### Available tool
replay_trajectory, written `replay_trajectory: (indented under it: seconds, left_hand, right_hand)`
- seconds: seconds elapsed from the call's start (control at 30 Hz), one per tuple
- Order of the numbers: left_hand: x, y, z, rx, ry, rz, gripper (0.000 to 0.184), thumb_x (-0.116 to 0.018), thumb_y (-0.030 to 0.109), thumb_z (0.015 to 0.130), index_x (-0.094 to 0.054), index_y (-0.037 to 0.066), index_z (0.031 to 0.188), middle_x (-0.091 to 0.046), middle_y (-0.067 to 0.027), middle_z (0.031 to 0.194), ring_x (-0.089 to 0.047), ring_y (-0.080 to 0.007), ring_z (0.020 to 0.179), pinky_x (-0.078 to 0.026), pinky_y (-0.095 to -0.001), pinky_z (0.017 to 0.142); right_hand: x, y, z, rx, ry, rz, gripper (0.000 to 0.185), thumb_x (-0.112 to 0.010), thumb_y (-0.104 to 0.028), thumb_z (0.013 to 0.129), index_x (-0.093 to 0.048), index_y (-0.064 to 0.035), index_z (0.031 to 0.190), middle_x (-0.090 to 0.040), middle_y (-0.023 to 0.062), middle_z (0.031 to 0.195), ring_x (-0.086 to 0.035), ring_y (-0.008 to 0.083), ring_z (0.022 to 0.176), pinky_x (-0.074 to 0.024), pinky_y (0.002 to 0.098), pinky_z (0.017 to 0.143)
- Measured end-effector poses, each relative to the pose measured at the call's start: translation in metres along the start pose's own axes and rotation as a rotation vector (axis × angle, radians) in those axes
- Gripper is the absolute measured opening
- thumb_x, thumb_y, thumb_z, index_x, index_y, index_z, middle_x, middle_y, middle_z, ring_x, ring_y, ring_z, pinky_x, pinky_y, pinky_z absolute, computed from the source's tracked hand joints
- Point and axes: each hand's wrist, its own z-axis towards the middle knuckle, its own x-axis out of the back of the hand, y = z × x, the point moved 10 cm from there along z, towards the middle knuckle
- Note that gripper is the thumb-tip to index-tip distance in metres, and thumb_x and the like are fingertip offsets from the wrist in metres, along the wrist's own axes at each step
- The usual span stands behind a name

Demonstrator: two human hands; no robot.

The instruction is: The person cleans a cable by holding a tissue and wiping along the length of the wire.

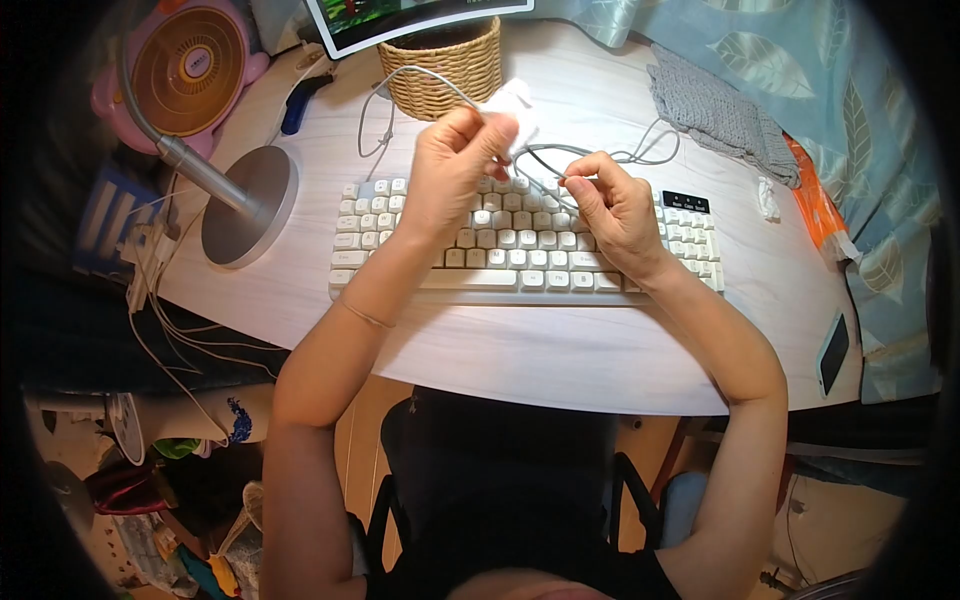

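Observation:
My left hand (455, 165) is raised over the left-middle part of a white keyboard (480, 297), its fingers closed on a crumpled white tissue (513, 108). A grey cable (432, 73) passes by these fingers and loops toward the basket; whether they also grip it is unclear. Over the keyboard's right part, my right hand (615, 210) pinches a dark stretch of cable (545, 160) between thumb and fingers. More cable lies in loops behind the keyboard. My left forearm and both hands hide some keys.
Behind the hands stand a wicker basket (443, 70) and a monitor (400, 20). A lamp base (250, 207) and a pink fan heater (190, 65) are at left. At right lie a grey knitted cloth (720, 110), an orange packet (815, 200), a tissue scrap (767, 199) and a phone (832, 353).

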Motion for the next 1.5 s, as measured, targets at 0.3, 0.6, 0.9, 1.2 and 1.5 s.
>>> replay_trajectory:
  seconds: [0.3, 0.6, 0.9, 1.2, 1.5]
  left_hand:
    - [-0.033, -0.017, -0.011, 0.056, -0.252, 0.115, 0.015, -0.059, 0.014, 0.078, -0.058, 0.000, 0.082, -0.054, -0.0006, 0.074, -0.049, -0.0045, 0.065, -0.041, -0.0163, 0.052]
    - [0.024, 0.002, 0.005, 0.009, 0.179, -0.159, 0.020, -0.052, 0.025, 0.082, -0.055, 0.005, 0.081, -0.056, -0.0021, 0.073, -0.049, -0.0058, 0.062, -0.042, -0.0179, 0.053]
    - [0.049, 0.019, 0.010, -0.065, 0.286, -0.296, 0.022, -0.055, 0.028, 0.080, -0.054, 0.007, 0.074, -0.053, 0.0006, 0.066, -0.047, -0.0043, 0.057, -0.042, -0.0157, 0.049]
    - [-0.029, -0.008, -0.012, 0.038, -0.169, 0.079, 0.021, -0.057, 0.021, 0.079, -0.058, -0.001, 0.080, -0.056, -0.0017, 0.069, -0.049, -0.0057, 0.059, -0.040, -0.0183, 0.052]
    - [0.044, 0.033, 0.005, -0.184, 0.292, -0.172, 0.024, -0.056, 0.027, 0.080, -0.055, 0.005, 0.072, -0.055, -0.0009, 0.064, -0.047, -0.0063, 0.054, -0.040, -0.0184, 0.050]
  right_hand:
    - [0.001, -0.009, 0.001, 0.011, -0.002, 0.006, 0.004, -0.049, -0.002, 0.080, -0.050, -0.0032, 0.083, -0.049, 0.0006, 0.048, -0.042, 0.0048, 0.041, -0.0306, 0.0213, 0.039]
    - [-0.004, -0.010, 0.001, 0.102, -0.020, -0.042, 0.010, -0.055, -0.012, 0.080, -0.056, -0.0028, 0.076, -0.046, -0.0017, 0.047, -0.037, 0.0040, 0.039, -0.0271, 0.0204, 0.037]
    - [0.002, -0.009, 0.001, 0.107, 0.036, -0.058, 0.011, -0.055, -0.014, 0.080, -0.055, -0.0035, 0.076, -0.047, -0.0015, 0.049, -0.037, 0.0040, 0.041, -0.0282, 0.0200, 0.038]
    - [0.005, -0.007, 0.002, 0.062, 0.069, 0.002, 0.010, -0.056, -0.013, 0.079, -0.057, -0.0033, 0.079, -0.053, 0.0005, 0.057, -0.044, 0.0061, 0.045, -0.0356, 0.0201, 0.042]
    - [0.007, -0.020, 0.006, 0.186, 0.055, -0.169, 0.008, -0.053, -0.008, 0.080, -0.058, -0.0028, 0.081, -0.058, 0.0036, 0.073, -0.051, 0.0080, 0.057, -0.0403, 0.0194, 0.050]
